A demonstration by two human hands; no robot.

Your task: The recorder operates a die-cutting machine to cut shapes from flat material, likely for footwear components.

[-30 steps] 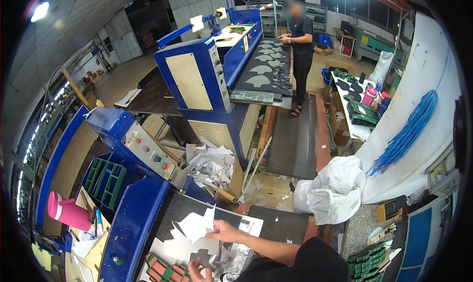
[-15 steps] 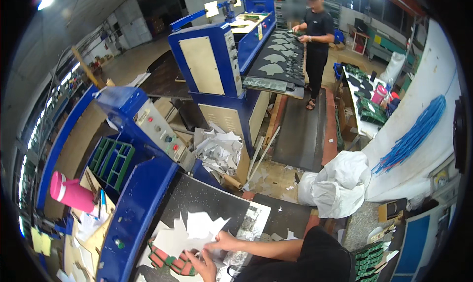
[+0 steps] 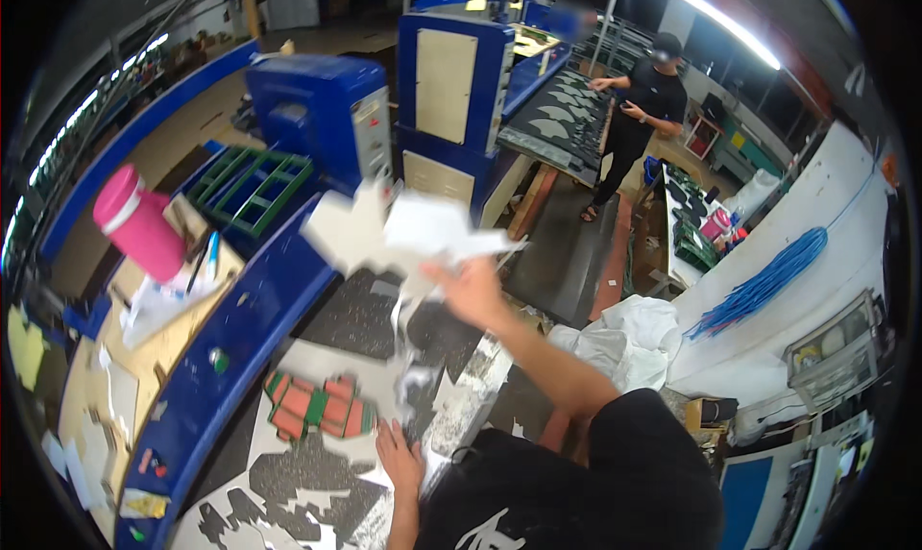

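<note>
Raised over the machine bed, my right hand [image 3: 473, 295] is closed on the edge of jagged white and grey scrap sheets [image 3: 370, 231], slightly blurred. A ragged strip hangs down below them. My left hand [image 3: 399, 456] lies low on the bed, fingers stretched out and holding nothing. Just left of its fingertips is a cutting die [image 3: 319, 406] with green edges and reddish-orange pads. The die rests on a light grey sheet [image 3: 379, 377]. Nearer to me, dark cut-out shapes and pale torn offcuts [image 3: 240, 521] are spread on the bed.
A blue machine beam [image 3: 235, 358] runs along the left, with a pink jug [image 3: 139, 223] and a green die frame [image 3: 254, 190] beyond. Another person [image 3: 653, 98] stands at a far table holding cut pieces. White sacks [image 3: 639, 334] and a blue cord bundle [image 3: 764, 281] are at right.
My right hand has lifted the scrap sheets up and away from the bed. The left hand has come off the die and flattened beside it. The view has shifted.
</note>
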